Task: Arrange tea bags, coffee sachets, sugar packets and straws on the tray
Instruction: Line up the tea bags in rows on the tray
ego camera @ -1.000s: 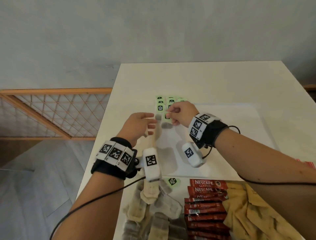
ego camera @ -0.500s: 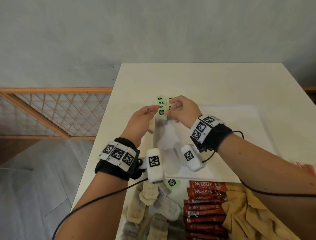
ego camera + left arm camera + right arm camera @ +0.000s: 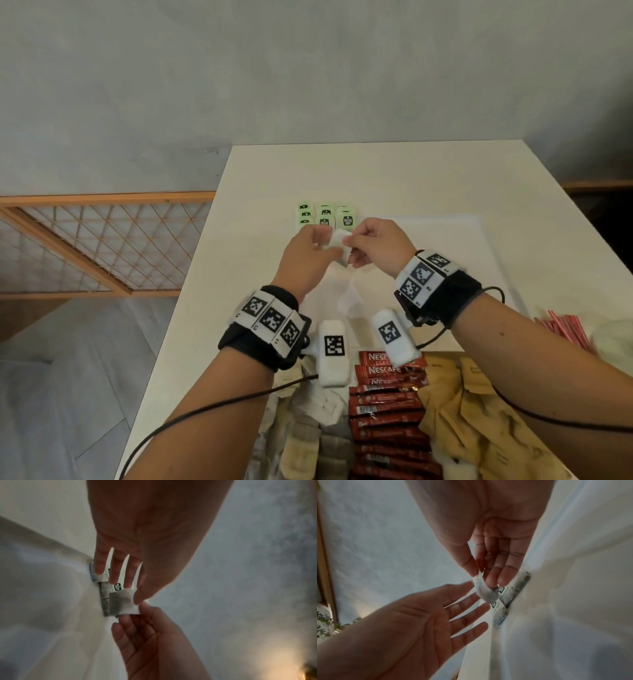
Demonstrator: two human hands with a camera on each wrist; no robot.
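**Tea bag held above the tray's far left corner**

Holding up a small white paper tea bag (image 3: 337, 241) with dark contents showing through. Carrying it clear of any surface, between the two hands.

Pinching one end between thumb and forefinger of the right hand (image 3: 380, 246), the other fingers loosely bent and gripping nothing. Presenting the left hand (image 3: 305, 260) with fingers straight and spread, thumb and forefinger tips touching the bag's other end. Not curling round it, as far as the wrist views show.

Running the bag's long axis roughly across, from one hand to the other and slightly tilted.

Noting the rows of green-tagged tea bags (image 3: 323, 216) just beyond the fingertips, on the side away from the person. Finding them laid flat and edge to edge in the far left corner of the flat white tray (image 3: 445, 233), itself on the white table (image 3: 376, 171).

Noting the supplies near the person:
- a heap of pale tea bags (image 3: 308, 428)
- red coffee sachets (image 3: 387, 404)
- brown sugar packets (image 3: 479, 428)
- red-striped straws (image 3: 565, 325) to the right

Judging the step in hand as adding this bag to the rows. Expecting the move to go forward and down, with the long axis turned to match the neighbours. Rating the right hand as better placed, since it alone is gripping the bag.
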